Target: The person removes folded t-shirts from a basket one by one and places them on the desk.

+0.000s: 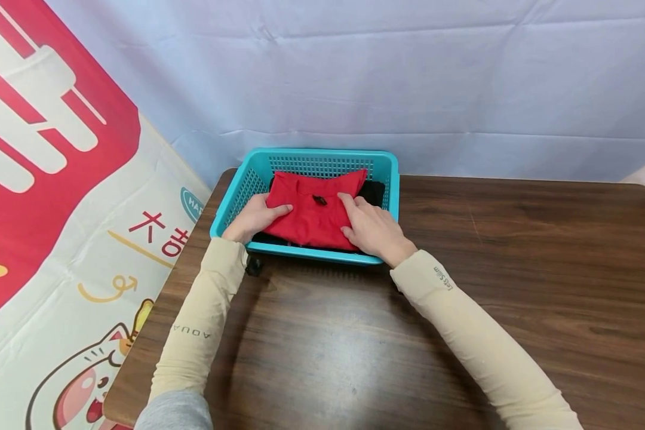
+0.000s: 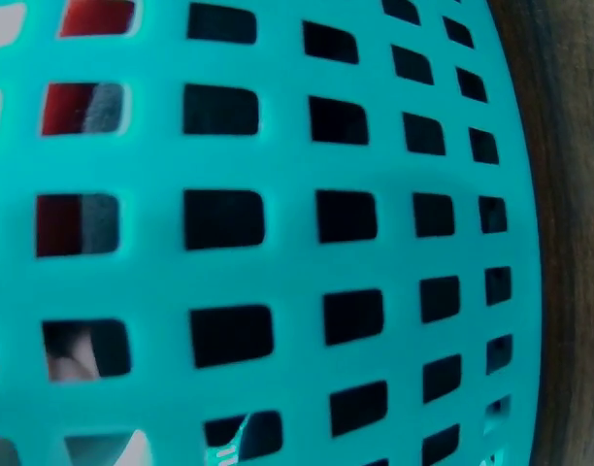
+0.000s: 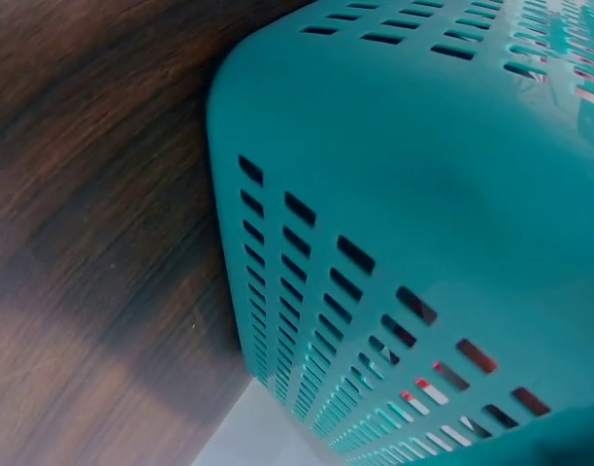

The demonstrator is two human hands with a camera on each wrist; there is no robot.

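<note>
A folded red shirt (image 1: 312, 218) with a collar and a small dark label lies in a turquoise plastic basket (image 1: 322, 255), on top of black cloth (image 1: 373, 192). My left hand (image 1: 255, 215) holds the shirt's left edge, thumb lying on the fabric and the other fingers largely hidden. At the right edge my right hand (image 1: 371, 227) grips the shirt, with thumb and index finger on top and the remaining fingertips out of sight. Both wrist views look mainly at the basket's perforated wall (image 2: 282, 272); red and dark cloth show through its holes.
The basket stands at the back left of a brown wooden table (image 1: 516, 269), close to a pale cloth backdrop (image 1: 435, 77). A printed banner (image 1: 86, 239) hangs along the left side. Something small and black (image 1: 254, 266) sits by the basket's front left corner.
</note>
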